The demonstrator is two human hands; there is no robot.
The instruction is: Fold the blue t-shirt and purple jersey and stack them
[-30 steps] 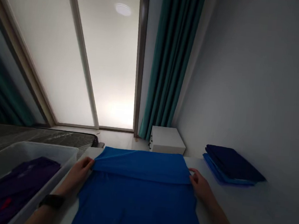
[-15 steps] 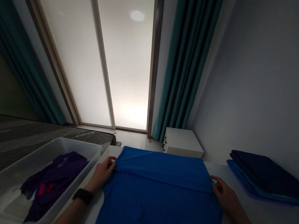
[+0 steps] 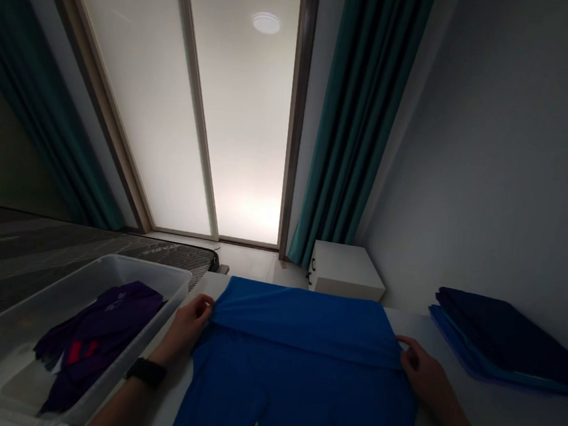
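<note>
A white table is covered by a smooth blue knit shirt, laid flat with its upper edge folded over in a straight band. The fold's ends are pinched by the partly closed left hand and right hand.

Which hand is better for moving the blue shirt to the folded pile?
The right hand looks better placed: it holds the folded edge of the blue shirt on the side nearest the folded dark blue pile. The left hand is farther away, beside the plastic bin.
</note>
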